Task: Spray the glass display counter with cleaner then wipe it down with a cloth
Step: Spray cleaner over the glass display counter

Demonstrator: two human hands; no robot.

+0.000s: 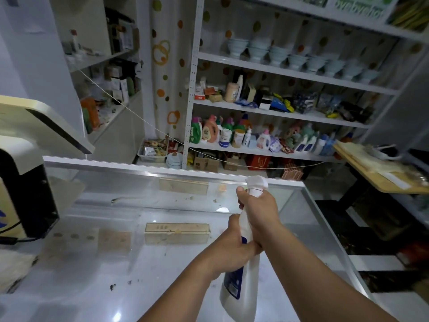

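Observation:
A white spray bottle (241, 289) with a dark blue label is held over the glass display counter (111, 256), its white trigger head pointing away from me. My right hand (260, 210) grips the neck just below the trigger head. My left hand (234, 242) grips the bottle's body lower down. The glass top carries dark specks and smudges. No cloth shows in the view.
A wooden box (177, 233) lies inside the case under the glass. A cash register or machine (25, 182) stands at the counter's left end. Stocked white shelves (267, 108) fill the back wall. A wooden board (380, 168) juts in at right.

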